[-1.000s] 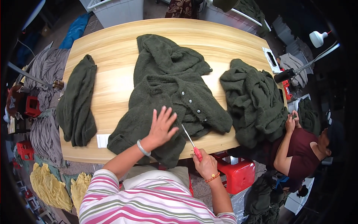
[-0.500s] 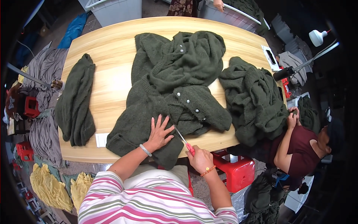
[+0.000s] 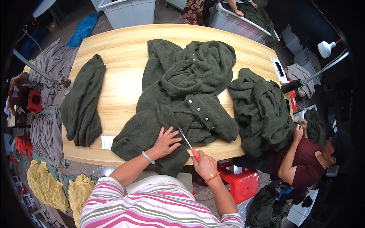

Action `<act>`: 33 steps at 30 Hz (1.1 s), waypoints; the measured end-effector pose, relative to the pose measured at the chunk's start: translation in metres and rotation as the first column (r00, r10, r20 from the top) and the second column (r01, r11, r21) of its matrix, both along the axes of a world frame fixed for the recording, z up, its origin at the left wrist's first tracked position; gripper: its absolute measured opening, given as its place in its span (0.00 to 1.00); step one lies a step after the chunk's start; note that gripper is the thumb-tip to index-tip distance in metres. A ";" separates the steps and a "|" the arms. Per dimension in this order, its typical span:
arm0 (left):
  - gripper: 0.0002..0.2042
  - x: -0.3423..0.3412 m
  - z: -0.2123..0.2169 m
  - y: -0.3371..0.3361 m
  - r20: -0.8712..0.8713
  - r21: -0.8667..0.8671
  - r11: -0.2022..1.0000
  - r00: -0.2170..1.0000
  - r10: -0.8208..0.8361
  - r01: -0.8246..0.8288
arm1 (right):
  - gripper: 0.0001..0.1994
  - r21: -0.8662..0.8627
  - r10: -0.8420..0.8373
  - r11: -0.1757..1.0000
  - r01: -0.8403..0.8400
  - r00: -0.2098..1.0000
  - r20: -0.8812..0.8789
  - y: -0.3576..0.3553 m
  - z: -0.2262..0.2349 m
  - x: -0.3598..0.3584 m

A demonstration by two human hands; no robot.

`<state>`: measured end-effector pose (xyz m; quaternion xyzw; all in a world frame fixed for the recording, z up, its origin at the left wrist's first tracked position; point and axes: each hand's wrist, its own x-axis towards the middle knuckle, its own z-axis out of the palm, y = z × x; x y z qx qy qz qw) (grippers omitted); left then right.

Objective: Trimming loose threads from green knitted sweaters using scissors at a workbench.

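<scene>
I see the left grip (image 3: 166, 145) spread on a dark-green knitted cardigan (image 3: 144, 121). Beside it, the right grip (image 3: 206, 166) clasps a slim, red-handled metal tool (image 3: 195, 154).

Head cam: left fisheye of a side-by-side pair, upright, unmirrored. Looks down and forward over the wearer's striped top (image 3: 152, 205) onto the bench (image 3: 121, 57), full width in frame. Left hand (image 3: 166, 143) and right hand (image 3: 205, 166) sit below centre, close range. Straight edges bow toward the rim.
</scene>
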<state>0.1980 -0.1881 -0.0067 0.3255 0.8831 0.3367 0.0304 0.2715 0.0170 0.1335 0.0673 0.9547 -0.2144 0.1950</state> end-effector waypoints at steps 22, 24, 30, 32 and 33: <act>0.32 -0.041 -0.029 0.000 -0.042 -0.134 0.982 0.991 0.130 -0.135 | 0.15 0.034 0.084 0.996 -0.081 0.992 -0.097 -0.038 -0.029 -0.082; 0.32 -0.040 -0.030 -0.003 0.003 -0.119 0.983 0.990 0.140 -0.139 | 0.15 0.040 0.092 0.995 -0.088 0.990 -0.107 -0.036 -0.031 -0.081; 0.33 -0.041 -0.029 -0.008 -0.020 -0.119 0.981 0.988 0.151 -0.152 | 0.15 0.049 0.185 0.981 -0.189 0.980 0.066 -0.009 -0.003 -0.021; 0.31 -0.042 -0.025 -0.010 -0.016 -0.094 0.983 0.987 0.158 -0.158 | 0.15 0.011 0.137 0.990 -0.138 0.988 0.067 -0.009 0.002 -0.018; 0.30 -0.044 -0.023 -0.012 -0.015 -0.072 0.984 0.987 0.160 -0.161 | 0.15 -0.002 0.101 0.995 -0.101 0.993 0.064 -0.009 0.005 -0.022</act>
